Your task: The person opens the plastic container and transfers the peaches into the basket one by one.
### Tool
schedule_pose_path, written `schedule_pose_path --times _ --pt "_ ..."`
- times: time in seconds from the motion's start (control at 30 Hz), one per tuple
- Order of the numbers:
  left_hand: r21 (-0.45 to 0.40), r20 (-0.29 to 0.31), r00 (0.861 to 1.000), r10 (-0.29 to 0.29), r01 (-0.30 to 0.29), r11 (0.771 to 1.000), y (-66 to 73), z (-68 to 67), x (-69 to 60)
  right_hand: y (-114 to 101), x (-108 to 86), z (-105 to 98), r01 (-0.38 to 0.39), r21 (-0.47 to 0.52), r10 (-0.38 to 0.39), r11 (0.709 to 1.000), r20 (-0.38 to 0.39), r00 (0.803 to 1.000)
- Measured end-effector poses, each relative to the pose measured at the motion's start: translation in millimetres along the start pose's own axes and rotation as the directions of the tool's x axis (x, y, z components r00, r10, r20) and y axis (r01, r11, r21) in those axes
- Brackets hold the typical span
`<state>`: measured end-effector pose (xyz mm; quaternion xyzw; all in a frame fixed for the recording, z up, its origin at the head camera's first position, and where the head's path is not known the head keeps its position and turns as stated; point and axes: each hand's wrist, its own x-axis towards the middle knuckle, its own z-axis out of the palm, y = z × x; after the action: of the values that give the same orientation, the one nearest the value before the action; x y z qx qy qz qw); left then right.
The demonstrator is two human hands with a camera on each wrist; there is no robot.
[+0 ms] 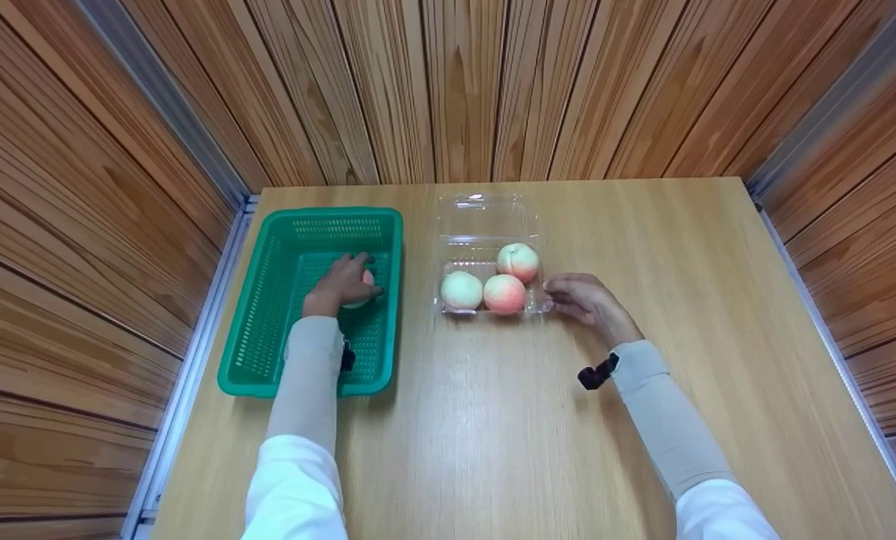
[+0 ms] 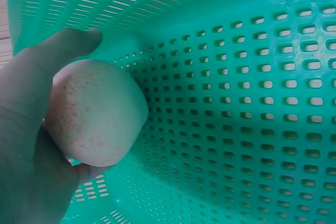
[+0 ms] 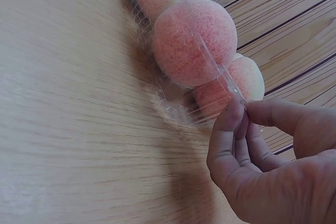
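Observation:
In the head view, my left hand (image 1: 337, 285) reaches down into a green plastic basket (image 1: 397, 300). Its fingers and thumb curl round a peach (image 2: 100, 114), pale with pink specks, close to the basket's perforated floor. To the right of the basket lies an open clear plastic clamshell box (image 1: 485, 219), its lid folded back toward the wall. Three more peaches sit in its near half: a pale one (image 1: 461, 290), a pinker one (image 1: 504, 294) and one behind (image 1: 519, 262). My right hand (image 1: 586, 300) pinches the box's right edge between thumb and fingertips.
The light wooden table (image 1: 477, 435) carries both containers. Wood-plank walls (image 1: 459, 97) enclose it at the back and both sides, with metal rails (image 1: 193, 360) along the side edges. A black device (image 1: 597, 372) is strapped at my right wrist.

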<state>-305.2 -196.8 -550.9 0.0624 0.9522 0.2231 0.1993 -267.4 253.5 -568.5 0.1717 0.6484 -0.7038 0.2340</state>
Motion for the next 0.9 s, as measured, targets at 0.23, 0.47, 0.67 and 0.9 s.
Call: schedule_pose_path --times 0.23,0.47,0.67,0.9 --pt "0.012 0.005 1.000 -0.006 0.005 1.000 1.5 -3.8 -0.8 -1.1 -0.3 -0.5 -0.018 -0.029 0.017 0.999 -0.013 1.000" --pt "0.022 -0.016 1.000 0.018 -0.017 1.000 2.3 -9.4 -0.9 0.1 2.9 0.6 -0.008 0.005 0.008 1.000 -0.004 1.000" --pt "0.019 -0.025 0.999 0.032 -0.031 0.999 2.4 -15.1 -2.8 1.1 5.4 0.4 -0.001 0.015 0.001 1.000 -0.003 1.000" --pt "0.011 -0.036 0.998 0.046 -0.046 0.999 4.6 -21.7 -4.9 0.6 5.2 -0.3 -0.009 -0.002 0.009 1.000 -0.007 1.000"
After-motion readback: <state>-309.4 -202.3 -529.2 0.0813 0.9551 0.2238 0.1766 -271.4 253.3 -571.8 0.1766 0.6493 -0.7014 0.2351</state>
